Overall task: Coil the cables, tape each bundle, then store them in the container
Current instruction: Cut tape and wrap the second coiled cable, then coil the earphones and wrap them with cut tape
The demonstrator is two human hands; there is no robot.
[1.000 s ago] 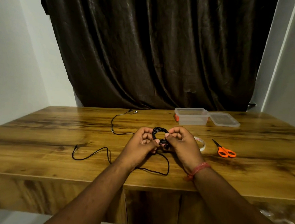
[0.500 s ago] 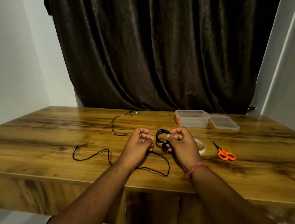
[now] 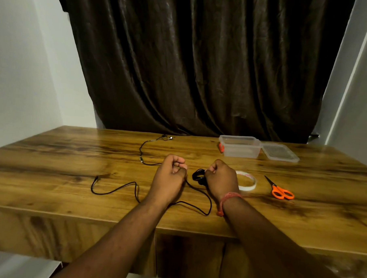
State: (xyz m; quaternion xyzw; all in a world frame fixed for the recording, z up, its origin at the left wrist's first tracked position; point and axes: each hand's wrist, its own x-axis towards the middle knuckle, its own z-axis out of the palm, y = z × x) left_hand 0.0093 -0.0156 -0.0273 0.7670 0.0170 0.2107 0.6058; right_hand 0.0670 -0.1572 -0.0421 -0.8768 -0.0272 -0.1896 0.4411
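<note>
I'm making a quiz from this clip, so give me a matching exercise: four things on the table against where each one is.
Things:
1. coil
2. tape
3. scissors
4. lid

Places:
A. right of the tub
B. in the right hand
C. nearest the table's right edge, orange handles
D. flat between the right hand and the scissors

Pairs: 1-B, 2-D, 3-C, 4-A

A dark curtain (image 3: 202, 66) (heavily creased) hangs between white walls (image 3: 23, 68) behind the wooden table (image 3: 62, 154).
</note>
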